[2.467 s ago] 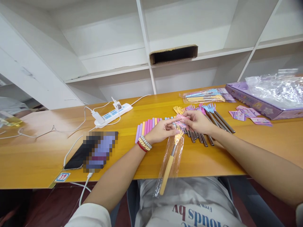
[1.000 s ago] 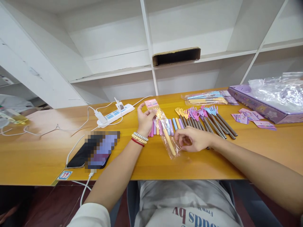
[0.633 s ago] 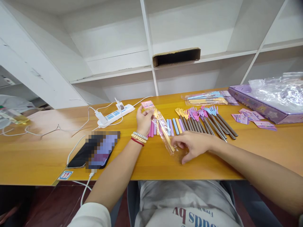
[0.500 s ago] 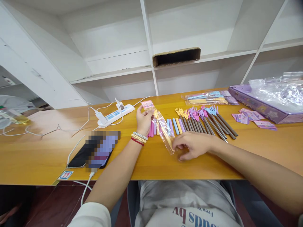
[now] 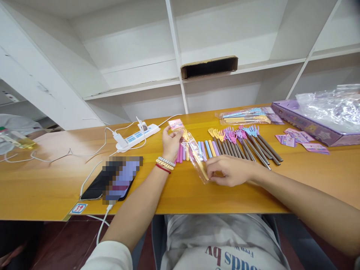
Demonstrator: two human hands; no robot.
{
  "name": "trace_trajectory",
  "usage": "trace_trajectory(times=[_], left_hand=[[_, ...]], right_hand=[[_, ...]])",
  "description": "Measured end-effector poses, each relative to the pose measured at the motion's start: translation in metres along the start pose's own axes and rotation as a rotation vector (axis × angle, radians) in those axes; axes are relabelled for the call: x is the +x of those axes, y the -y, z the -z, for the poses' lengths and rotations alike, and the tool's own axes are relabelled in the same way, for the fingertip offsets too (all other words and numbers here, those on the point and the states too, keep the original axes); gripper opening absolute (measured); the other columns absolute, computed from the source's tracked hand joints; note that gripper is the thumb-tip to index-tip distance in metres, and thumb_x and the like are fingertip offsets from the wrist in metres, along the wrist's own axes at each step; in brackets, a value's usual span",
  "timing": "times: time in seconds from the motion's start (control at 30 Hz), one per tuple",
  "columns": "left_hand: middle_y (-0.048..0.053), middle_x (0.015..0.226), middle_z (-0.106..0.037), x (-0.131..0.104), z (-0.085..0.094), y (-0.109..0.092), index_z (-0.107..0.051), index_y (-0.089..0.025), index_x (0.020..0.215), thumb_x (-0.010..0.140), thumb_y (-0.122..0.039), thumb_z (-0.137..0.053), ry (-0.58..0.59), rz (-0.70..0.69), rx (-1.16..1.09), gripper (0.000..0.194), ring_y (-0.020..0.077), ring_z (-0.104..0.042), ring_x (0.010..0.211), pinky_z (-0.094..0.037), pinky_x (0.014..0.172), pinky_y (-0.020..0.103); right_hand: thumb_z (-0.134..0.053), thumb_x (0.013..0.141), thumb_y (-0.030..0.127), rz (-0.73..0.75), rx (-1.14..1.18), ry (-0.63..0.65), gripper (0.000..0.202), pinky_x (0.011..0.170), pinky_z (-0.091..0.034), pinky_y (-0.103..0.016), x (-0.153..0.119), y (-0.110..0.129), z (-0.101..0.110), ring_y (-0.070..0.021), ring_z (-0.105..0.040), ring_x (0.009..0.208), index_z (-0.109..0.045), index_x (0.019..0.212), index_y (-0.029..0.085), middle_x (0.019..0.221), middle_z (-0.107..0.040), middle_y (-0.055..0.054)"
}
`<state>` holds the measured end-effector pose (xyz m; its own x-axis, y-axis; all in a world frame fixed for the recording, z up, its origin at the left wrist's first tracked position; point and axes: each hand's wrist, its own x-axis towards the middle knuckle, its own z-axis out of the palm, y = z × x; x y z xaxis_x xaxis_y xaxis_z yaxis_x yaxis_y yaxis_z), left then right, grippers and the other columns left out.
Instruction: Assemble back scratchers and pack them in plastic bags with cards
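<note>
A yellow back scratcher [image 5: 195, 152] lies inside a clear plastic bag [image 5: 202, 173], slanting toward me, with a pink printed card [image 5: 176, 124] at its far end. My left hand [image 5: 172, 143] is closed on the bag's upper end, just below the card. At the near end, my right hand [image 5: 229, 170] has thumb and fingers drawn together on the bag's edge. Coloured handles [image 5: 208, 150] in pink, purple, blue and yellow lie behind the bag, partly covered by it. To their right rest several back scratchers with claw heads [image 5: 232, 135] and bare metal rods [image 5: 260, 150].
Bagged back scratchers [image 5: 247, 116] lie at the back, beside a purple box [image 5: 306, 122] heaped with plastic bags [image 5: 334, 107]. Printed cards [image 5: 298, 138] are scattered before it. On the left are a power strip [image 5: 140, 137], cables and a phone [image 5: 122, 180]. White shelving [image 5: 152, 86] stands behind.
My right thumb and fingers have come together at the near end of the bag, where they were spread before. My left hand has stayed in place.
</note>
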<state>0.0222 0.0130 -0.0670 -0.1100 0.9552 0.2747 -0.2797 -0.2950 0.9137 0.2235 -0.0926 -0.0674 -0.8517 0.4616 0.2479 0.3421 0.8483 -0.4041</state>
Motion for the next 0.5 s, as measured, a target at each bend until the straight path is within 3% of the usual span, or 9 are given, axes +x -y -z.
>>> trace_trajectory(times=[0.13,0.5], left_hand=[[-0.001,0.071,-0.063,-0.005,-0.004,-0.002,-0.047,-0.018,0.111,0.065,-0.022,-0.074,0.088,0.017,-0.026,0.054,0.0089,-0.056,0.055,-0.044,0.056,0.023],[0.0,0.075,-0.063,-0.017,-0.014,-0.012,-0.058,-0.013,0.087,0.067,-0.025,-0.074,0.256,0.147,-0.24,0.028,0.0092,-0.06,0.063,-0.049,0.063,0.024]], right_hand=[[-0.05,0.084,0.015,-0.038,-0.07,-0.105,0.009,0.073,-0.041,-0.026,0.0,-0.004,0.001,-0.0126,-0.052,0.078,-0.059,0.083,0.016,0.082,-0.058,-0.004],[-0.046,0.088,0.019,0.023,-0.246,-0.184,0.017,0.068,-0.038,-0.026,0.004,-0.009,-0.008,-0.0145,-0.049,0.074,-0.061,0.081,0.015,0.076,-0.057,-0.005]])
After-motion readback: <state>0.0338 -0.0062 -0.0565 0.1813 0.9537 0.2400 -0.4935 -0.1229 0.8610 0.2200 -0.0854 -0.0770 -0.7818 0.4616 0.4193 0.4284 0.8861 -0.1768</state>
